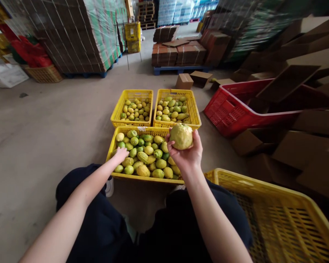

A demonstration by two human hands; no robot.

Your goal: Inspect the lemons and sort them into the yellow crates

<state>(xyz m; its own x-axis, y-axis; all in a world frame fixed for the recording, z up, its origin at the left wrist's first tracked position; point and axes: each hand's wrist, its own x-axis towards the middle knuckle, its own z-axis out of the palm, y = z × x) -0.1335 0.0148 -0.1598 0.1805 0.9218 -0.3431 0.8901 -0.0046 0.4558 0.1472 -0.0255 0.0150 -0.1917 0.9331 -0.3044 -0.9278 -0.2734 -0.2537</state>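
A large, bumpy yellow-green citrus fruit (pixel 181 136) rests in my right hand (pixel 190 155), palm up and fingers curled round it, above the right side of the front yellow crate (pixel 145 178). That crate is full of green and yellow citrus fruits (pixel 142 157), some smooth, some ridged. My left hand (pixel 121 155) reaches over the crate's left side, touching the fruits there. Its fingers look extended beside a green fruit (pixel 121 144); their tips are partly hidden, and I see nothing lifted in them.
Behind stand two more yellow crates, left (pixel 117 109) and right (pixel 194 109), holding similar fruits. A yellow crate (pixel 263 186) is by my right leg. Further right, a red crate (pixel 224 109) sits among cardboard boxes (pixel 304 153). Wrapped pallet stacks (pixel 71 36) stand farther back.
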